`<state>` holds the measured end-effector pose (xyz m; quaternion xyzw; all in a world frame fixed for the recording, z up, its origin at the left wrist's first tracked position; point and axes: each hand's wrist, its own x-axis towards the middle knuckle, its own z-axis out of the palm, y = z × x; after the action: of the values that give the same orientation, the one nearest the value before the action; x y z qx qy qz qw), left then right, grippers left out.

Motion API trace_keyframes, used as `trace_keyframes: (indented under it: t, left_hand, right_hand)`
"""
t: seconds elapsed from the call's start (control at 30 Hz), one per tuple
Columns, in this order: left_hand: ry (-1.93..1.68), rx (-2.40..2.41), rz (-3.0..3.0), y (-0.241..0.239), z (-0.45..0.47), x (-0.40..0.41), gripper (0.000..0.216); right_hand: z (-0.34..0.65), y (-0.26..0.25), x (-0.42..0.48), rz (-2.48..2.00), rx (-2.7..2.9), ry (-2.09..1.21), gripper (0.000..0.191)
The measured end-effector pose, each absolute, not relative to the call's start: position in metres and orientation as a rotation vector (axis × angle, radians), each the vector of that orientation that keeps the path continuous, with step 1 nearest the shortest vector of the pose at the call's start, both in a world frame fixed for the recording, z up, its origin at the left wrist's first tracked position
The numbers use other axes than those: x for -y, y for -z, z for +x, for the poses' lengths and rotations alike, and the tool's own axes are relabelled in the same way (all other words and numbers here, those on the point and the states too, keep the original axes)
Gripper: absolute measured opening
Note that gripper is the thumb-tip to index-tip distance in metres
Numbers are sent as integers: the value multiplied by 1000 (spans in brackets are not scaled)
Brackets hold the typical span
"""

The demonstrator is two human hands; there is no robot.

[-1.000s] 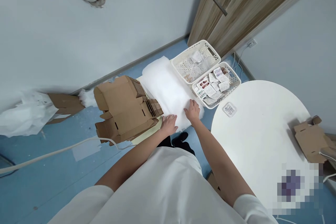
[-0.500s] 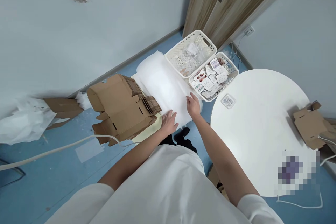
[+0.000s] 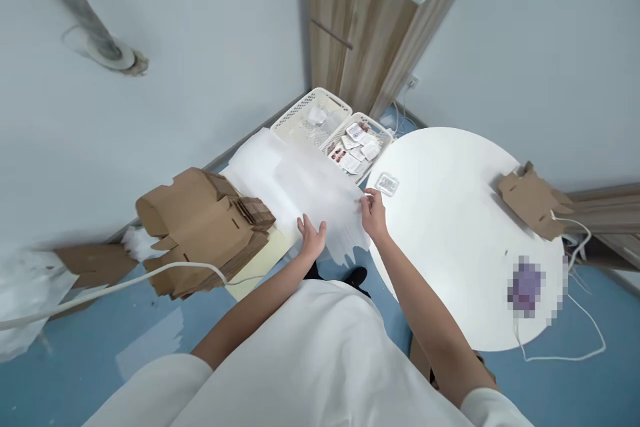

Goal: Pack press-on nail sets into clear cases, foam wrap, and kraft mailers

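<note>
My right hand (image 3: 375, 213) pinches the edge of a thin white packing foam sheet (image 3: 320, 190), beside the rim of the round table. This see-through sheet stretches left from those fingers over the pile of white foam (image 3: 257, 163). My left hand (image 3: 312, 239) is at the near side of the foam with fingers spread; whether it touches the sheet I cannot tell. Left of the foam lies a stack of flattened brown cardboard boxes (image 3: 200, 213). A small clear plastic case (image 3: 387, 184) rests on the round white table (image 3: 450, 233), just beyond my right hand.
Two white baskets (image 3: 289, 121) stand behind the foam; one holds several small printed packs (image 3: 356, 147). More cardboard (image 3: 530, 200) sits at the table's right side, near a blurred purple object (image 3: 526, 285). A white cable (image 3: 165, 268) crosses the left. A wooden cabinet (image 3: 360, 33) stands behind.
My right hand has drawn the sheet's edge rightward, up to the table, and the sheet has spread out. My left hand's fingers have spread. The head view has shifted, showing the cabinet top.
</note>
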<state>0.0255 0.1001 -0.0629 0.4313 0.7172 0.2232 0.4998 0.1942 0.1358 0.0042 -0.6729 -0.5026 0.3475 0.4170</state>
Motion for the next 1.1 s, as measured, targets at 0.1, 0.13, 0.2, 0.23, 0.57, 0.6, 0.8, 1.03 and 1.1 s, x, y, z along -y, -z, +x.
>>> trace_keyframes:
  t: [0.1,0.13,0.2,0.23,0.57,0.6,0.8,1.03,1.1]
  left_hand:
    - [-631,-1653,974,55,58,-88,72]
    - [-661,-1592,981,52,71,-83,69]
    - [-681,-1433,1011,44,99,-73,63]
    - [-672,-1360,1026,40,114,-67,61]
    - [-371,-1289,1440,44,238,-35,74]
    - [-347,-1300,1492,46,245,-32,74]
    - [-237,-1360,1650,55,268,-21,70]
    - [-245,-1313,1756,70,268,-26,70]
    - [-265,-1258,1835,72,268,-27,72]
  right_hand:
    - [238,-7,-99,-1660,1003,-847,22]
    - [253,-7,-85,-1652,927,-823,20]
    - [284,-5,-54,-1655,788,-751,16]
    - [300,-3,-38,-1663,723,-714,13]
    - [416,44,99,-1740,366,-649,22]
    - [422,48,109,-1765,368,-660,22]
    - [437,60,145,-1946,468,-721,20]
    - [441,62,146,-2159,717,-724,35]
    - [441,62,143,-2228,789,-727,38]
